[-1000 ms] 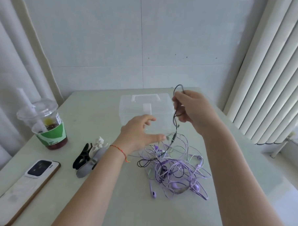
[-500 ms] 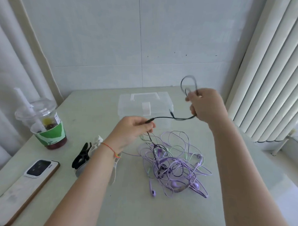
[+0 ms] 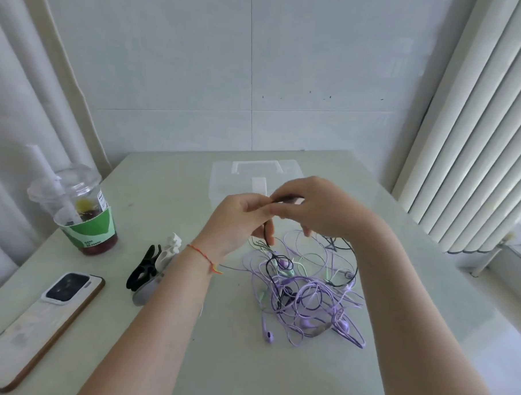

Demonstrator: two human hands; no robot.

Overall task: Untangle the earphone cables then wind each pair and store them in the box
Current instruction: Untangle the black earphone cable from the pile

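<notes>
Below the hands, the tangled earphones [image 3: 306,292] lie on the counter [image 3: 186,358]. The left hand [image 3: 240,220] and right hand [image 3: 318,208] meet above, each grip seemingly pinching the black cable [image 3: 266,236], probably to start winding. Beyond them waits the closed box [image 3: 254,176].

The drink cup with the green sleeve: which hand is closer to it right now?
Left. The left hand pinches the black cable mid-table, on the drink cup's side; the right hand holds that cable beyond it, farther away.

Right hand [image 3: 321,209] moved in to left hand [image 3: 240,217]; both now pinch black cable [image 3: 286,198] together.
</notes>
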